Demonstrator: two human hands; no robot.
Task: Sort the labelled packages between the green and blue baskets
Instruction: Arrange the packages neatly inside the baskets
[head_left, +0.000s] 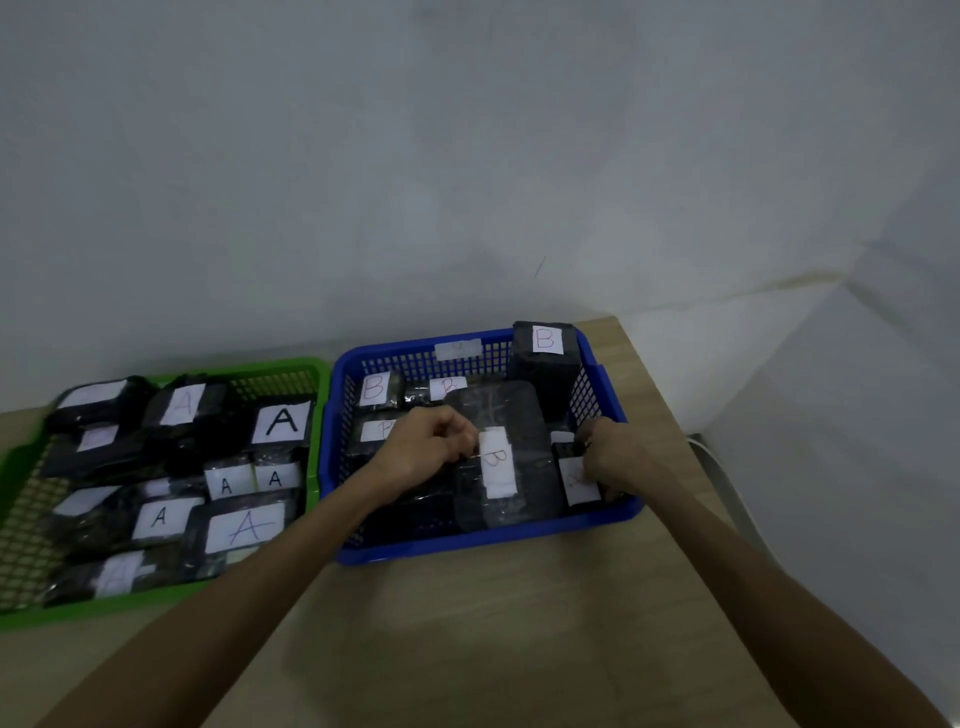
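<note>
The green basket (171, 597) at the left holds several black packages with white "A" labels (281, 422). To its right, the blue basket (488, 540) holds black packages labelled "B" (374, 388). Inside the blue basket, my left hand (423, 447) has its fingers curled at the left edge of a large dark package with a "B" label (498, 462); the fingertips seem to pinch that edge. At the basket's right side, my right hand (618, 457) grips a small black package with a faintly marked white label (579, 480). A tall "B" package (545, 358) stands in the far right corner.
Both baskets sit side by side on a light wooden table (467, 649) against a grey wall. The table's right edge runs just past the blue basket, with a white cable (727, 483) beyond it.
</note>
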